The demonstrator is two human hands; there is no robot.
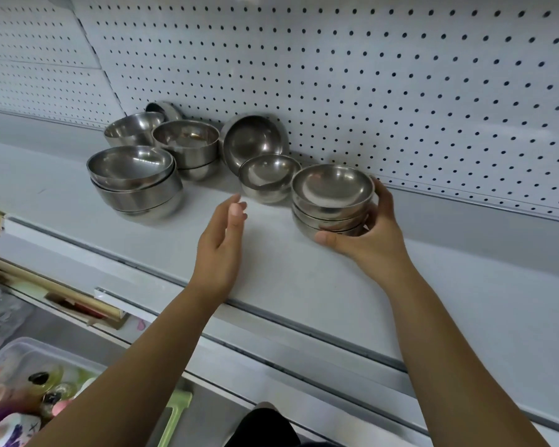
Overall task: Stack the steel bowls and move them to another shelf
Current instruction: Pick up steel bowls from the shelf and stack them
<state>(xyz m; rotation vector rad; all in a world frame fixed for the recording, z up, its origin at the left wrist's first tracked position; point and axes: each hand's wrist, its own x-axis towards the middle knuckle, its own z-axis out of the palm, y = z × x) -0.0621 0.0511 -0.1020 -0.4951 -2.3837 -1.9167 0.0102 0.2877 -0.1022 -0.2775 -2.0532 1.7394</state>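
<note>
Left hand (221, 243) hovers open and empty; right hand (373, 235) grips a short stack of shiny steel bowls (333, 201) on the white metal shelf (271, 259). Stacking partly done (small loose steel bowl (268, 177) unstacked beside it), move not started.

Bowls (265, 175) on shelf (271, 253) (before pegboard (400, 91))

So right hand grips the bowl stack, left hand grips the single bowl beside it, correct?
Not quite. The head view shows the left hand open, holding nothing, beside the single bowl. The right hand does grip the stack.
</note>
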